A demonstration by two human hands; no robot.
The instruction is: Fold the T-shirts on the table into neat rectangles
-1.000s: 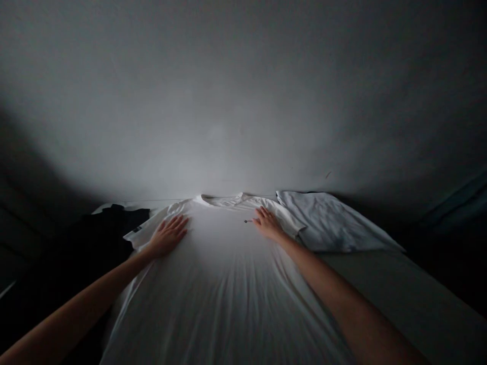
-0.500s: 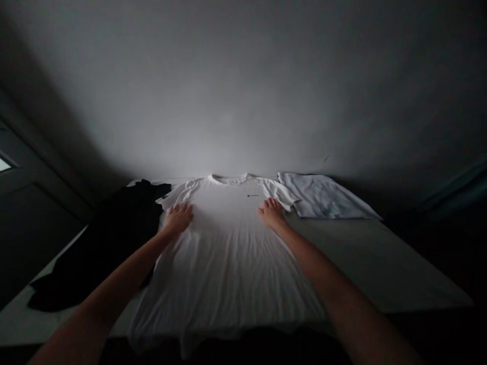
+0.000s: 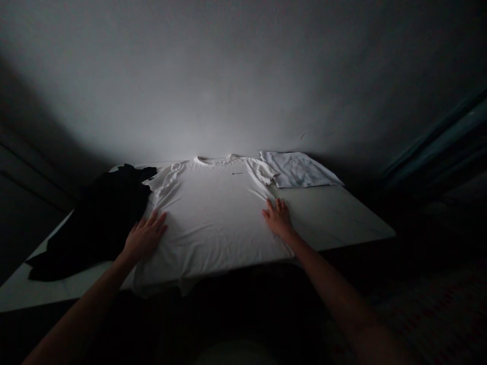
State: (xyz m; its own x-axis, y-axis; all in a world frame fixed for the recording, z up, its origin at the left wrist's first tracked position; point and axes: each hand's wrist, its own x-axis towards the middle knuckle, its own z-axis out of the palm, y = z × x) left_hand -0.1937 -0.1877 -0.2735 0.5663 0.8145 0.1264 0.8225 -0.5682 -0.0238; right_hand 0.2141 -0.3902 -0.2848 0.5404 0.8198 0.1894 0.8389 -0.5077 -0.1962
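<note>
A white T-shirt (image 3: 213,208) lies spread face up, its neckline toward the wall and its hem hanging over the near table edge. A small dark print shows on its chest. My left hand (image 3: 146,234) rests flat on the shirt's left side, fingers spread. On the opposite side edge, my right hand (image 3: 277,217) lies with its fingers apart, touching the cloth. Neither hand grasps anything. The fabric has light creases around the lower part.
Left of the shirt lies a black garment (image 3: 95,218). A folded pale grey cloth (image 3: 300,170) sits at the back right. The white table (image 3: 335,215) stands against a grey wall (image 3: 228,86). The room is dim.
Both hands have slid down the shirt's sides toward me, from near the sleeves to the lower body. Wrinkles in the lower cloth look flatter. The camera view has shifted.
</note>
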